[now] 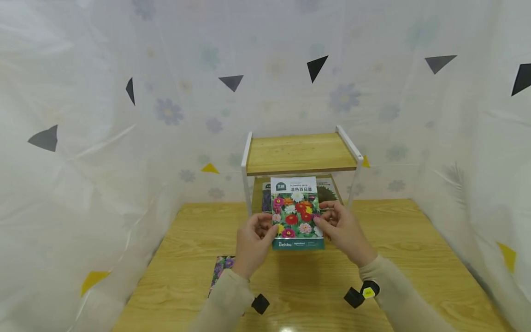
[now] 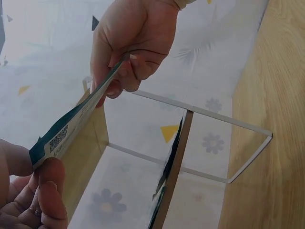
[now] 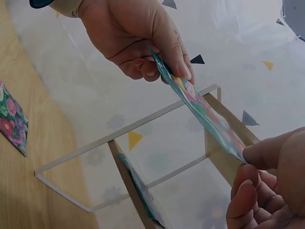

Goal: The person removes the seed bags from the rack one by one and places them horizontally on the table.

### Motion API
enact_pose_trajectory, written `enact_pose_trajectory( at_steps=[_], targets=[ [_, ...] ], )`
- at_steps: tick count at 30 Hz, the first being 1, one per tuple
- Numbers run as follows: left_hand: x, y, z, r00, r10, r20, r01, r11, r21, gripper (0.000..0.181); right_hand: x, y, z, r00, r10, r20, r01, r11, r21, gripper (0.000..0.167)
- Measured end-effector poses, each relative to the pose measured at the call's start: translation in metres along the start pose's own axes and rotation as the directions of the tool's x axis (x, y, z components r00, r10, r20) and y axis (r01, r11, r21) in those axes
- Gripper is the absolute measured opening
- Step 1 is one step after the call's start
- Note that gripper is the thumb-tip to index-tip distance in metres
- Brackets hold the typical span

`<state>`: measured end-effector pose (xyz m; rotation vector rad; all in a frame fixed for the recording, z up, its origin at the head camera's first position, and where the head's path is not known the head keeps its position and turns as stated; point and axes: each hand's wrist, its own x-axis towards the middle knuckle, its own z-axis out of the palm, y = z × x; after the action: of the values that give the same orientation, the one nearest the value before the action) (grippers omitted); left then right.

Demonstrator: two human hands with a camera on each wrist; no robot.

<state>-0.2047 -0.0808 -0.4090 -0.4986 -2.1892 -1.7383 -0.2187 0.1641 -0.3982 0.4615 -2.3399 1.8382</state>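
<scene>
Wooden table (image 1: 398, 235) carries a two-tier rack (image 1: 303, 152), with further packets (image 1: 327, 191) lying on its lower board. The flower seed packet (image 1: 296, 214) is held in the air before that lower board, printed face toward the wearer. Left hand (image 1: 254, 242) and right hand (image 1: 346, 233) each pinch one side edge, thumbs on the front, fingers behind. Handling, as judged: light, thin, flexible, with a smooth skin liable to slip and crease; the wrist views show its lower border slightly wavy. Recommended hold: opposite side edges, light pressure, contents unsqueezed.
</scene>
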Motion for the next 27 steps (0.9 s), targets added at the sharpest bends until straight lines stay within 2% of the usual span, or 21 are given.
enact_pose_trajectory(
  at_steps=[8, 13, 19, 27],
  targets=[
    [-0.014, -0.008, 0.003, 0.997, -0.072, -0.030, 0.072, 0.997, -0.011, 0.021, -0.009, 0.017, 0.008, 0.997, 0.071, 0.014, -0.072, 0.995, 0.072, 0.038],
    [-0.025, -0.017, 0.003, 0.990, -0.137, -0.022, 0.137, 0.991, -0.001, 0.021, -0.015, 0.026, 0.015, 0.993, 0.118, 0.019, -0.120, 0.987, 0.111, 0.037],
    [-0.036, -0.029, 0.002, 0.968, -0.252, 0.005, 0.252, 0.967, -0.015, 0.019, -0.023, 0.036, 0.024, 0.984, 0.175, 0.037, -0.178, 0.975, 0.135, 0.030],
    [-0.047, -0.040, -0.001, 0.938, -0.347, 0.011, 0.347, 0.938, -0.020, 0.028, -0.036, 0.054, 0.034, 0.958, 0.228, 0.175, -0.253, 0.958, 0.138, 0.030]
  ],
)
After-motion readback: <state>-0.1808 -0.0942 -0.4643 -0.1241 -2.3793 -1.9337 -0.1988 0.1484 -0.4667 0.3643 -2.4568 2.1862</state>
